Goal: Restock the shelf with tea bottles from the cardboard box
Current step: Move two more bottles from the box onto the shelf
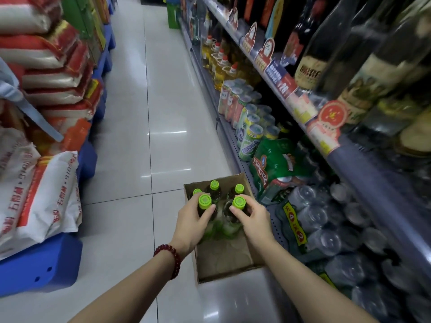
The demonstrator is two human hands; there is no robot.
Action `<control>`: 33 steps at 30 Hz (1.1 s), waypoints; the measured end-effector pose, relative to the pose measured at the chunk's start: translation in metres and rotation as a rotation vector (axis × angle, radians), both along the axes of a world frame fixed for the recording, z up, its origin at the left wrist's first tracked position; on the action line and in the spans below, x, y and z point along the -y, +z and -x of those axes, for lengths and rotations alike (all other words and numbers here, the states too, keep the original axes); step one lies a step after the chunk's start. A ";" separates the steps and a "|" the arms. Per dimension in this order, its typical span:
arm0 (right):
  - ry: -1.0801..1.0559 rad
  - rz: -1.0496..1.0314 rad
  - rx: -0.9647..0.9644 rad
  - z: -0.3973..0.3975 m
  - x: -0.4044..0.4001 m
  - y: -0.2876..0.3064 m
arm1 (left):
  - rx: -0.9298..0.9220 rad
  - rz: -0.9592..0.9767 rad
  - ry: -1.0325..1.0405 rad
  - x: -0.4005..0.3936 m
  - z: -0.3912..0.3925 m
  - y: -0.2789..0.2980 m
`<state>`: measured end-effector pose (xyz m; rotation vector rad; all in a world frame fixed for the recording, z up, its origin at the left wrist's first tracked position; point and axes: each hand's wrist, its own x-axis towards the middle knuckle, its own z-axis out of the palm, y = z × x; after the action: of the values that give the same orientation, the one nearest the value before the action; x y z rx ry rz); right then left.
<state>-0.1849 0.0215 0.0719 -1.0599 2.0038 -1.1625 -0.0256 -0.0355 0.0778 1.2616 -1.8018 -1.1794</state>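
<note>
Head view: left hand [190, 226] and right hand [253, 221] each pinch a green-capped tea bottle [204, 203] in the cardboard box [224, 257] on glossy tiled floor [140, 136] beside the shelf [233, 141].

Lime-green bottle caps [205, 201], brown cardboard box [224, 255], dark-red bead bracelet [169, 258]

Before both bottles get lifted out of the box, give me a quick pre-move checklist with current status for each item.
1. Left hand gripping a green-capped tea bottle: ok.
2. Right hand gripping the neighbouring green-capped bottle: ok.
3. Brown cardboard box open on top: ok.
4. Three other bottles behind, clear of the fingers: ok.
5. Free slot on the metal store shelf: cannot tell.
</note>
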 end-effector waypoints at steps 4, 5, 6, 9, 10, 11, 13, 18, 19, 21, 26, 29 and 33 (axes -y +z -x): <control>0.034 0.019 -0.029 -0.009 -0.010 0.084 | -0.057 -0.062 0.010 -0.010 -0.007 0.076; 0.037 0.026 -0.030 -0.011 -0.013 0.105 | -0.087 -0.086 0.020 -0.012 -0.007 0.097; 0.038 0.033 -0.032 -0.013 -0.016 0.126 | -0.110 -0.108 0.027 -0.015 -0.007 0.119; 0.064 0.049 -0.048 -0.020 -0.025 0.190 | -0.106 -0.104 0.023 -0.021 -0.009 0.185; 0.064 0.057 -0.047 -0.023 -0.029 0.211 | -0.101 -0.095 0.022 -0.023 -0.010 0.209; 0.060 0.061 -0.036 -0.025 -0.033 0.234 | -0.092 -0.081 0.022 -0.026 -0.011 0.233; 0.054 0.072 -0.024 -0.029 -0.041 0.279 | -0.059 -0.045 0.020 -0.031 -0.013 0.281; 0.070 0.108 -0.050 -0.036 -0.059 0.396 | -0.047 -0.005 -0.017 -0.044 -0.024 0.402; 0.076 0.120 -0.064 -0.037 -0.063 0.420 | -0.059 -0.004 -0.029 -0.046 -0.026 0.425; 0.073 0.128 -0.079 -0.039 -0.071 0.466 | -0.073 0.003 -0.079 -0.049 -0.032 0.470; 0.046 0.172 -0.167 -0.040 -0.087 0.565 | -0.062 0.065 -0.186 -0.055 -0.039 0.565; 0.015 0.195 -0.194 -0.040 -0.097 0.615 | -0.083 0.111 -0.239 -0.060 -0.037 0.612; -0.071 0.237 -0.241 -0.040 -0.115 0.668 | -0.112 0.170 -0.314 -0.064 -0.030 0.666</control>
<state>-0.1448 0.1366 0.7403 -1.3089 2.1396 -1.3931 0.0040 0.0290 0.7434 0.8204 -2.0176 -1.2048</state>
